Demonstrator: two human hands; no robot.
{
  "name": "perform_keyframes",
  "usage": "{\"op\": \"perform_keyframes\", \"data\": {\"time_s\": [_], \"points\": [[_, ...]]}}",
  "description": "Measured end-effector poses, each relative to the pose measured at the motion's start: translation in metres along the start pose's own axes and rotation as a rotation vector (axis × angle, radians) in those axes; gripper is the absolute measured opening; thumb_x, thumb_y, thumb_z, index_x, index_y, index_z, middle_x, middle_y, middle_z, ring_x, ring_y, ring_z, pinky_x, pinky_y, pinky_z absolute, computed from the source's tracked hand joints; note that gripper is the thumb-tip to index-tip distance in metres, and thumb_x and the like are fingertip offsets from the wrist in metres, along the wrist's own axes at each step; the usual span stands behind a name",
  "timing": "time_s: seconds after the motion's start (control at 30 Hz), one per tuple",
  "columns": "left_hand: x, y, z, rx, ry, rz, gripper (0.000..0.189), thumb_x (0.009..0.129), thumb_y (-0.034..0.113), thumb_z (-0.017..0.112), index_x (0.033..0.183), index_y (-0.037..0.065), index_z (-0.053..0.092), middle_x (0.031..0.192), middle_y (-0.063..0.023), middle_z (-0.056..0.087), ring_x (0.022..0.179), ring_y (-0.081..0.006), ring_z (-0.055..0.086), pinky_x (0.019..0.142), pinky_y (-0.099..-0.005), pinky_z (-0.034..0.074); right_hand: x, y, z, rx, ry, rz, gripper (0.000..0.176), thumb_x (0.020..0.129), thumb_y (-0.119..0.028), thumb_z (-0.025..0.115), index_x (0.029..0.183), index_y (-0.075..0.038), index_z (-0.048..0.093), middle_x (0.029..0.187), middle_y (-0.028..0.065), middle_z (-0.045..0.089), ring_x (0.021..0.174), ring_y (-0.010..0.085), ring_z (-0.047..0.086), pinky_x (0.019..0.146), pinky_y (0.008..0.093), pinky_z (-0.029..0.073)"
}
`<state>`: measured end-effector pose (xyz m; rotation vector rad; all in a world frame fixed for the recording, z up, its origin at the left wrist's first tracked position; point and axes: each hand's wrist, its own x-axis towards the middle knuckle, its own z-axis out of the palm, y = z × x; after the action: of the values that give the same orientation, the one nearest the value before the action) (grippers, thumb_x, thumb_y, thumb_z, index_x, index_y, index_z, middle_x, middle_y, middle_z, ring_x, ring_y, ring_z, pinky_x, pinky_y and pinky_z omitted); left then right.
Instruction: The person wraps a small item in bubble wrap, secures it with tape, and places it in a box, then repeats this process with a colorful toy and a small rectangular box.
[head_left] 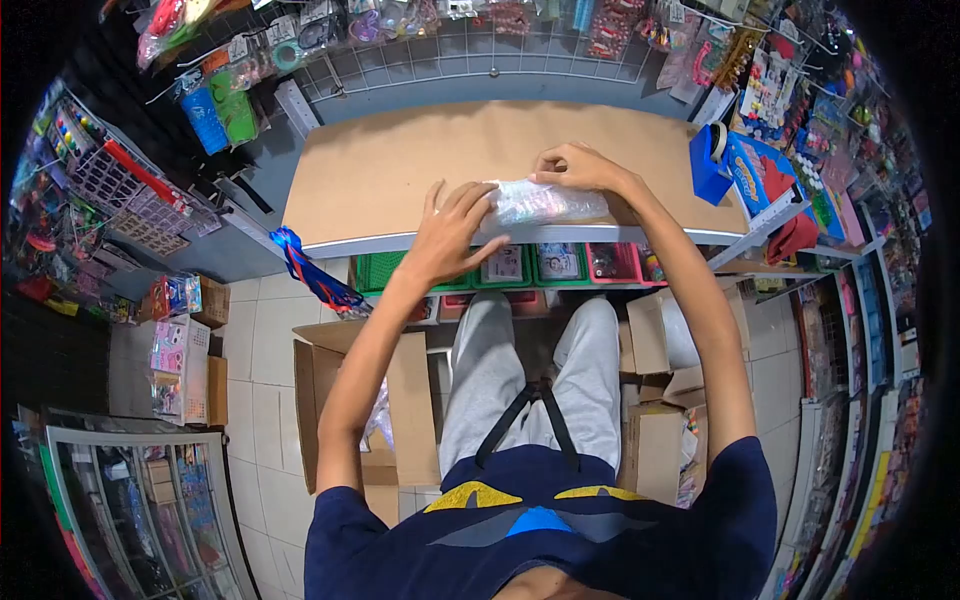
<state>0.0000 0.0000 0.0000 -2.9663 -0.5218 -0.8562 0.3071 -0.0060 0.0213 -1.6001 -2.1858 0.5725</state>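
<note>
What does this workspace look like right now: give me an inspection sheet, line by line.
Surface: brown table, pale front edge.
Job's things: clear plastic package, lying at the front edge.
Clutter: blue tape holder at the right end; colored ribbons hanging at the left corner.
Hands: left hand spread, fingers at the package's left end; right hand bent at its upper edge, grip unclear.
Cables: nothing seen.
Surroundings: trays below, green one included; open cardboard box on the floor; packets hanging on the wall rack.

Clear shiny plastic packet point(552, 203) — flat, at shelf's edge point(400, 240)
</note>
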Motion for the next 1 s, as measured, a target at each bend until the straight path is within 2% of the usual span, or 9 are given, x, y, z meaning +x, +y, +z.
{"op": "perform_keyframes", "data": {"time_s": [0.07,0.17,0.3,0.37,0.5,0.63,0.67,0.8,1.0], "points": [[0.001,0.002,0.015,-0.057,0.069,-0.049,0.042,0.093,0.021,0.066,0.132,0.015,0.055,0.134,-0.0063,0.058,0.128,-0.0255,0.052,0.113,-0.0549,0.03,-0.015,0.001,0.001,0.132,0.006,0.016,0.028,0.091,-0.033,0.074,0.092,-0.005,0.074,0.077,0.0056,0.067,0.078,0.0133,0.061,0.073,0.0331,0.05],[0.011,-0.005,0.021,-0.018,0.074,-0.131,0.039,0.093,0.016,0.064,0.131,0.014,0.056,0.129,-0.0056,0.061,0.125,-0.0245,0.054,0.11,-0.0526,0.032,-0.042,-0.001,0.004,0.251,0.05,0.186,0.038,0.087,-0.038,0.075,0.089,0.0,0.072,0.077,0.0071,0.069,0.071,0.0155,0.061,0.069,0.033,0.05],[0.034,-0.015,0.024,-0.042,0.037,-0.098,0.042,0.092,0.012,0.062,0.133,0.016,0.055,0.13,-0.0069,0.06,0.125,-0.0241,0.054,0.107,-0.0509,0.033,-0.077,-0.022,0.023,0.42,0.263,0.243,0.031,0.087,-0.029,0.077,0.088,0.001,0.071,0.075,0.0052,0.067,0.07,0.0104,0.059,0.065,0.0295,0.048],[0.036,-0.009,0.033,-0.076,0.157,-0.083,0.045,0.089,0.008,0.064,0.133,0.015,0.055,0.133,-0.0082,0.059,0.124,-0.0274,0.054,0.106,-0.0498,0.035,-0.088,-0.022,0.042,0.453,0.409,0.253,0.027,0.086,-0.025,0.079,0.086,0.0,0.071,0.073,0.0041,0.066,0.07,0.0089,0.058,0.064,0.0269,0.047],[0.02,0.015,0.033,-0.275,0.163,-0.014,0.054,0.083,-0.002,0.066,0.134,0.012,0.055,0.139,-0.0094,0.056,0.127,-0.0315,0.053,0.112,-0.0509,0.035,-0.107,-0.043,0.055,0.676,0.525,0.169,0.029,0.088,-0.018,0.078,0.105,0.002,0.066,0.088,0.0042,0.068,0.08,0.0075,0.062,0.073,0.023,0.051],[-0.002,0.036,0.035,-0.401,0.055,0.05,0.061,0.078,0.0,0.073,0.134,0.012,0.055,0.143,-0.0084,0.054,0.134,-0.0312,0.049,0.119,-0.0532,0.031,-0.135,-0.051,0.041,0.294,0.309,-0.075,0.048,0.083,-0.028,0.081,0.123,-0.007,0.064,0.125,0.0096,0.061,0.118,0.0215,0.059,0.099,0.035,0.047],[-0.003,0.039,0.038,-0.394,0.064,0.044,0.061,0.078,0.001,0.074,0.135,0.012,0.055,0.143,-0.0083,0.054,0.135,-0.0312,0.049,0.118,-0.0531,0.032,-0.139,-0.052,0.041,0.167,0.258,-0.092,0.059,0.075,-0.031,0.084,0.128,-0.015,0.063,0.136,0.0095,0.055,0.128,0.0287,0.053,0.106,0.0411,0.042],[-0.002,0.04,0.047,-0.325,0.077,0.079,0.073,0.071,0.0,0.078,0.139,0.012,0.053,0.145,-0.0076,0.053,0.137,-0.0319,0.046,0.118,-0.0523,0.032,-0.145,-0.053,0.045,-0.22,0.29,-0.188,0.068,0.069,-0.03,0.085,0.132,-0.022,0.061,0.139,0.0099,0.054,0.125,0.032,0.054,0.106,0.0442,0.042],[0.015,0.053,0.043,-0.37,0.108,0.072,0.093,0.06,-0.007,0.075,0.146,0.015,0.046,0.147,-0.0067,0.052,0.14,-0.0315,0.043,0.121,-0.0507,0.029,-0.139,-0.029,0.051,-0.357,0.415,-0.377,0.046,0.07,-0.009,0.076,0.114,-0.018,0.067,0.126,0.0092,0.061,0.114,0.0298,0.06,0.094,0.0431,0.049]]}}
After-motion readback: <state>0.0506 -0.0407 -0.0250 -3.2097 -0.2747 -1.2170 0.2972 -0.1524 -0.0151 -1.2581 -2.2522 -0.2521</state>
